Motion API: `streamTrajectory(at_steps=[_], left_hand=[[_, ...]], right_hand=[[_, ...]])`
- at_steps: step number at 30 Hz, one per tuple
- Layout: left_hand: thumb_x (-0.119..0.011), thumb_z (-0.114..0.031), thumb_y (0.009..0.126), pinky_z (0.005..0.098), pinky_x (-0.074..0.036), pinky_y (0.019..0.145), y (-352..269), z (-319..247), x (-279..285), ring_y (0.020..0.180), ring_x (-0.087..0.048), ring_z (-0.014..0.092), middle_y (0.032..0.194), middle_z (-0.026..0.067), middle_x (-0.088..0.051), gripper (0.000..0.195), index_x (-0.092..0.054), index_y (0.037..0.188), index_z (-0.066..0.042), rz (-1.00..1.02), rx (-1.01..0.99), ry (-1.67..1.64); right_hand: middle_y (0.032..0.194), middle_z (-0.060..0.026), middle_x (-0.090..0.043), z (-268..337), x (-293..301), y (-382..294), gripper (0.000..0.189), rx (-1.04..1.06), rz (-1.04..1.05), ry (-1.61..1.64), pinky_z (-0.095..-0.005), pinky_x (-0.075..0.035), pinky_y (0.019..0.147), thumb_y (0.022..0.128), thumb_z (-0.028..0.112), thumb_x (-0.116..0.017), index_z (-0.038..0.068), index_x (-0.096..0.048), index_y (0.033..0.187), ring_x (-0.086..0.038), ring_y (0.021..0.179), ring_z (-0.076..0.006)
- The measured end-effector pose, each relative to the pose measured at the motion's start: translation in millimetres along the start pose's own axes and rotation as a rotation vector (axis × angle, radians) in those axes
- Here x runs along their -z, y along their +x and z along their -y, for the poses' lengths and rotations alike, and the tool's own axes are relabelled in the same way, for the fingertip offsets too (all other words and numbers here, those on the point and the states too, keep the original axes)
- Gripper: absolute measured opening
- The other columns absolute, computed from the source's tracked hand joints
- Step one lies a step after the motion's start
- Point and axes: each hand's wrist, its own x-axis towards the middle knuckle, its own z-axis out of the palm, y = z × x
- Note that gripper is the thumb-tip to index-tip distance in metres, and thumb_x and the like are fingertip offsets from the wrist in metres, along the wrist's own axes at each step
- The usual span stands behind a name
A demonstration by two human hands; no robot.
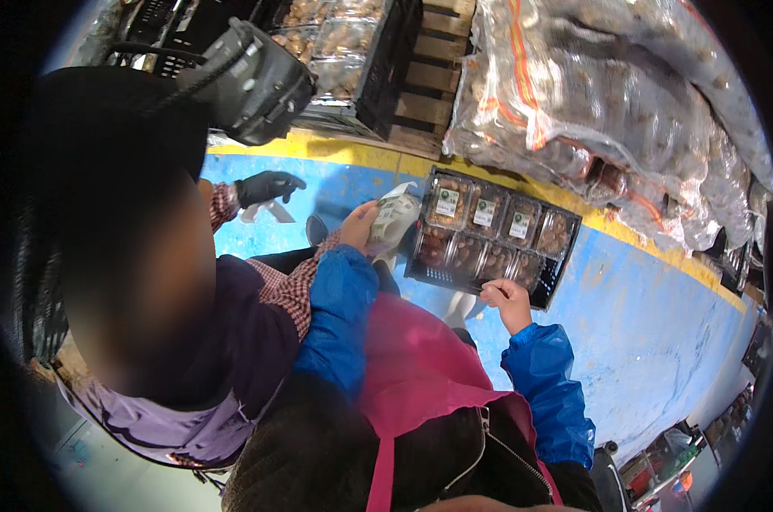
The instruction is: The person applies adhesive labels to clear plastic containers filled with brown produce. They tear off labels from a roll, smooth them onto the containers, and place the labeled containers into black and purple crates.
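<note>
My left hand (359, 224) is closed on a strip of printed labels (394, 214), which hangs towards the floor. Below and ahead of me a black plastic crate (562, 275) holds two rows of clear lidded punnets (554, 233) of brown produce. White and green labels (519, 224) sit on several punnets of the far row; no label shows on the near row. Over the crate's near edge is my right hand (509, 302), its fingers drawn together; whether something small is between them I cannot tell.
On my left stands a person in a purple vest (245, 320), with a black-gloved hand (268, 189) near white paper. A larger crate of punnets (386, 83) rests by a wooden pallet (425, 109). Filled plastic net sacks (604, 96) are piled beyond the yellow floor line (655, 256).
</note>
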Motion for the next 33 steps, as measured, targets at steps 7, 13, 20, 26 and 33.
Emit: streamTrajectory(at_steps=[7,13,20,26,33], left_hand=[[-0.057,-0.015,0.085,0.0234,-0.048,0.072,-99.6,119.2,-89.6,0.083,-0.060,0.013,0.093,0.0100,-0.064,0.031,-0.057,0.114,-0.004,0.224,0.009,0.354],[-0.052,-0.008,0.089,0.0291,-0.047,0.085,-215.3,134.3,-143.8,0.095,-0.059,0.017,0.106,0.0122,-0.061,0.031,-0.051,0.118,0.002,0.459,0.108,0.169],[-0.053,-0.010,0.090,0.0245,-0.045,0.084,-293.0,115.6,-210.5,0.095,-0.057,0.012,0.105,0.0061,-0.060,0.023,-0.058,0.112,-0.004,0.721,0.268,0.132],[-0.050,-0.010,0.091,0.0258,-0.046,0.084,-304.6,122.3,-205.5,0.095,-0.058,0.013,0.105,0.0077,-0.061,0.025,-0.056,0.114,-0.002,0.748,0.272,0.150],[-0.052,-0.014,0.091,0.0267,-0.046,0.081,-295.9,120.8,-194.2,0.092,-0.058,0.013,0.104,0.0071,-0.061,0.025,-0.056,0.112,-0.001,0.706,0.257,0.165]], right_hand=[[0.080,-0.0052,-0.064,-42.6,13.6,-34.9,0.016,0.017,0.037,0.083,-0.0238,-0.046,0.063,0.086,0.015,-0.059,0.001,-0.062,0.091,-0.061,0.075,-0.0110],[0.078,-0.0053,-0.064,-77.5,88.8,-97.9,0.017,0.037,-0.060,0.084,-0.0249,-0.047,0.063,0.086,0.016,-0.057,0.001,-0.062,0.090,-0.061,0.071,-0.0124],[0.074,-0.0059,-0.064,-141.2,168.4,-175.7,0.019,-0.179,-0.293,0.105,-0.0254,-0.046,0.060,0.081,0.021,-0.061,0.002,-0.062,0.084,-0.061,0.067,-0.0134],[0.076,-0.0071,-0.065,-176.4,147.4,-196.5,0.022,-0.225,-0.258,0.104,-0.0272,-0.048,0.061,0.082,0.023,-0.060,0.002,-0.062,0.086,-0.063,0.070,-0.0147],[0.075,-0.0063,-0.065,-178.3,134.8,-194.1,0.021,-0.168,-0.193,0.048,-0.0274,-0.048,0.060,0.082,0.024,-0.061,0.004,-0.062,0.086,-0.063,0.070,-0.0147]])
